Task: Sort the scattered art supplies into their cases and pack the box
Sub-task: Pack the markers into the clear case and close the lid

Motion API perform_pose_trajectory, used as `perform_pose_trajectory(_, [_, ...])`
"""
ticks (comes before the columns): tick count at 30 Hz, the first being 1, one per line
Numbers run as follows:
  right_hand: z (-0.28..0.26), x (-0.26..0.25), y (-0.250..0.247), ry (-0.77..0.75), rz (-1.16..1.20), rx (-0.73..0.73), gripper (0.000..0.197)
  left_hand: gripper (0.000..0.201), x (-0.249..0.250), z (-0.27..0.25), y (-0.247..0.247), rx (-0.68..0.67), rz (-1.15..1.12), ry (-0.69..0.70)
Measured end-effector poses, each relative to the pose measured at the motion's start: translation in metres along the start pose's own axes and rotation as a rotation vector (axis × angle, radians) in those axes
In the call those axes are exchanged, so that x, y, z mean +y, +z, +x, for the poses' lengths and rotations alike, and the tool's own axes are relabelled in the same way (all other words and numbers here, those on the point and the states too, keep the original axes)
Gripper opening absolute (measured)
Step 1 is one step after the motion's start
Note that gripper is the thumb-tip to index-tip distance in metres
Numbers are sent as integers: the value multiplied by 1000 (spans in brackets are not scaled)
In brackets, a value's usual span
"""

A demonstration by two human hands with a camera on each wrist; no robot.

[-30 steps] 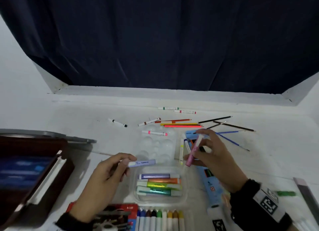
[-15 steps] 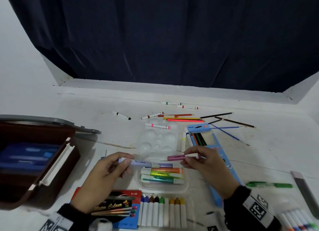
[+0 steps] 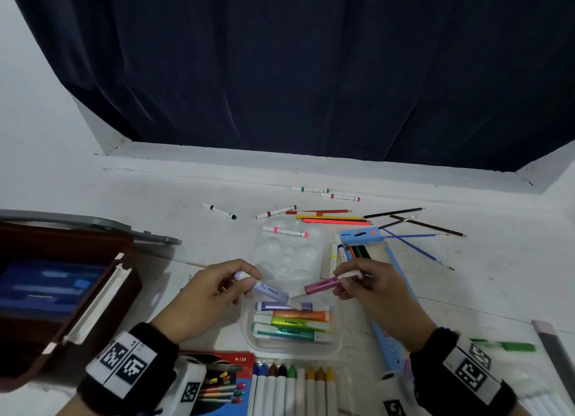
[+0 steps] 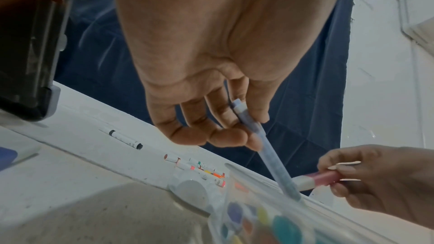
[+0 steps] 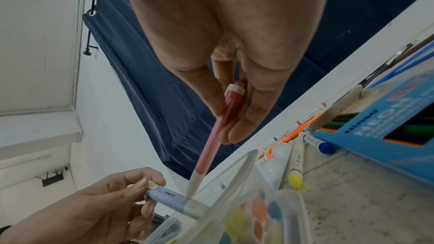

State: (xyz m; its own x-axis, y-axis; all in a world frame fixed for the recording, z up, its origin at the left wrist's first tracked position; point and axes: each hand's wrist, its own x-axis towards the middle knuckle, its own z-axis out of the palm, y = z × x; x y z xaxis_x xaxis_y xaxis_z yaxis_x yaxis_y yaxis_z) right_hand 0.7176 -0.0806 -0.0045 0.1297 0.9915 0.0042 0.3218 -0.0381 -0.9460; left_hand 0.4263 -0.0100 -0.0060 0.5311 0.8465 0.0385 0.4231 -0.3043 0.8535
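Note:
My left hand (image 3: 217, 288) pinches a lavender highlighter (image 3: 270, 290), its free end tipped down over the clear plastic case (image 3: 337, 344). The lavender highlighter (image 4: 270, 155) also shows in the left wrist view, and again (image 5: 169, 198) in the right wrist view. My right hand (image 3: 370, 286) pinches a pink highlighter (image 3: 320, 286) that slants down toward the same case; this pink highlighter (image 5: 218, 129) runs down between my fingers in the right wrist view. Several highlighters (image 3: 292, 322) lie stacked in the case. The tips of the two held highlighters nearly meet above the case's far rim.
An open brown box (image 3: 62, 291) sits at the left. A row of crayons (image 3: 292, 387) and a red-blue pack (image 3: 224, 381) lie at the near edge. A blue pencil carton (image 3: 361, 238), a white palette (image 3: 289, 253), loose markers, pencils and brushes lie beyond. A green pen (image 3: 513, 345) lies right.
Both hands have tilted their highlighters downward toward the clear case. The right hand brought the pink one from upright over the carton to a slant over the case.

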Motion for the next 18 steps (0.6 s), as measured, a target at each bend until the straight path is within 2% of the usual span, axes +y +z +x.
perform_pose_trajectory(4, [-2, 0, -4, -20, 2, 15, 22, 13, -7, 7, -6, 26, 8, -8])
perform_pose_trajectory(9, [-5, 2, 5, -119, -270, -90, 17, 18, -11, 10, -3, -64, 7, -21])
perform_pose_trajectory(15, [-11, -1, 16, -246, -324, -132, 9, 16, -7, 10, 4, -18, -63, -6])
perform_pose_trajectory(18, [-11, 3, 20, -307, -431, -149, 7, 18, -8, 9, 6, -85, -39, -21])
